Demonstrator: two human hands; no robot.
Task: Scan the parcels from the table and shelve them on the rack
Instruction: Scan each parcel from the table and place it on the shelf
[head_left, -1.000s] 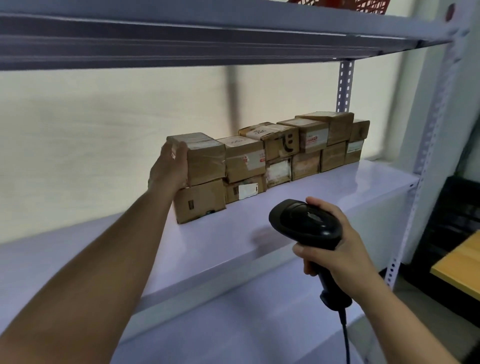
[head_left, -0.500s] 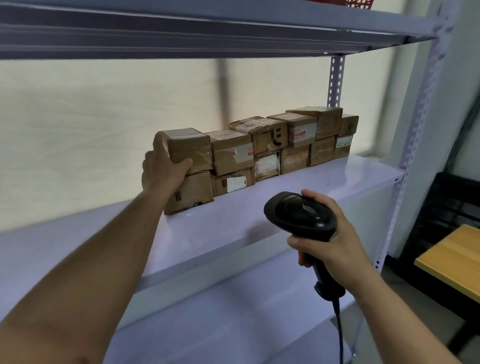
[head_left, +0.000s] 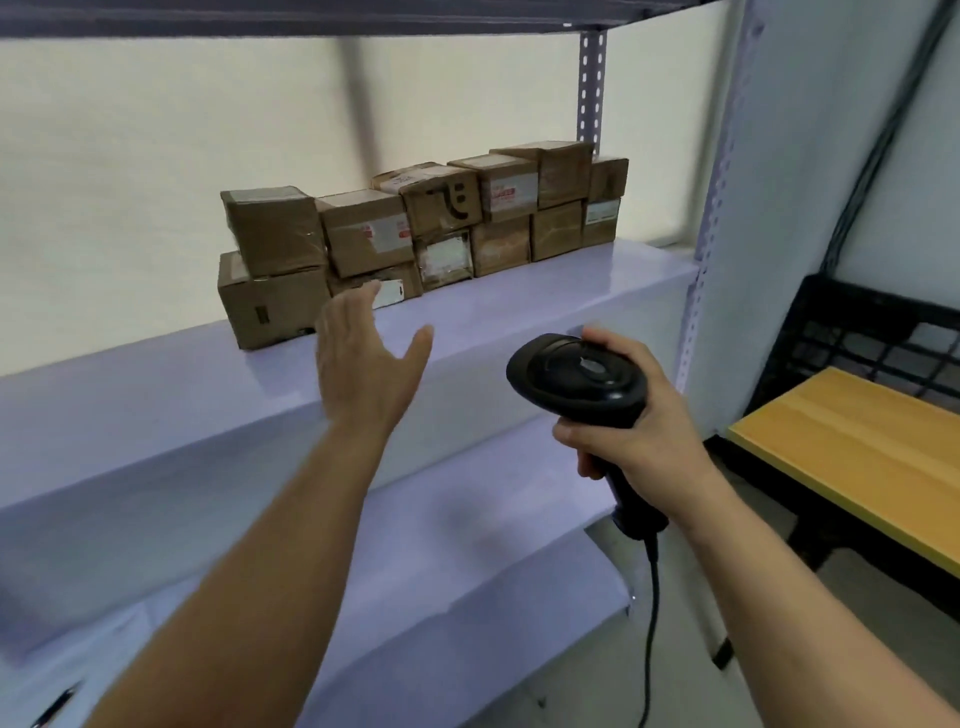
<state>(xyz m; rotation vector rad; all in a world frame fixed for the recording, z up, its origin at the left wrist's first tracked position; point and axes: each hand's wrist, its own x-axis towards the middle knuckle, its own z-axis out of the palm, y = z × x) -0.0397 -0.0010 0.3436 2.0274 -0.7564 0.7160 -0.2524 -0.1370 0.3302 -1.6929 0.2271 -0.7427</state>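
Two tiers of parcels (head_left: 426, 228) are sitting along the back edge of the middle shelf (head_left: 156, 395), running from about its middle to the back right corner by the rack upright (head_left: 592, 93).

Left grip (head_left: 363, 374) is hovering wide, fingers straight and holding nothing, above the shelf's front edge and just ahead of the stack's left end. Right grip (head_left: 628, 426) is curling round the handle of the scanner (head_left: 576, 379).

Risks, as judged:
- The end top parcel (head_left: 272, 231) is sitting slightly askew on the one beneath. A brush from the left grip could be tipping it off the stack's left end.
- The scanner cable (head_left: 652, 623) is hanging past the lower shelf's front edge. It could be catching there on a turn toward the worktop (head_left: 857, 447).

Room:
- Open shelf is lying left of the stack and along the whole front edge.
- On the right, the front upright and a black crate (head_left: 872, 332) are narrowing the way to the worktop, of which only one corner is showing.
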